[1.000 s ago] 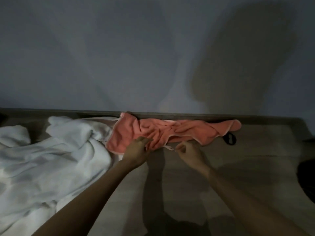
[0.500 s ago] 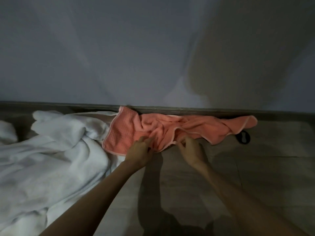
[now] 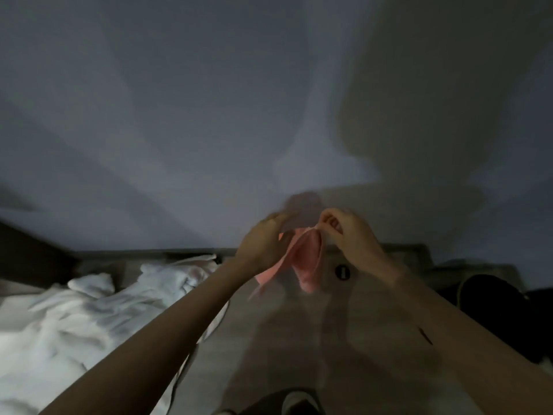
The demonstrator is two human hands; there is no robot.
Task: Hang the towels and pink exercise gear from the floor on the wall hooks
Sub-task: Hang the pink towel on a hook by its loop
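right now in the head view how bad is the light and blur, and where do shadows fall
Head view: dim light, muted colours. Head view: motion blur smears the left hand, right hand and the pink towel they hold up. Head view: broad soft shadows fan across the wall and onto the floor. Head view: the white towel is the brightest patch.

Your view is dim and grainy. Your left hand [image 3: 263, 244] and right hand [image 3: 351, 235] blur; soft shadows cross the wall [image 3: 179, 115].
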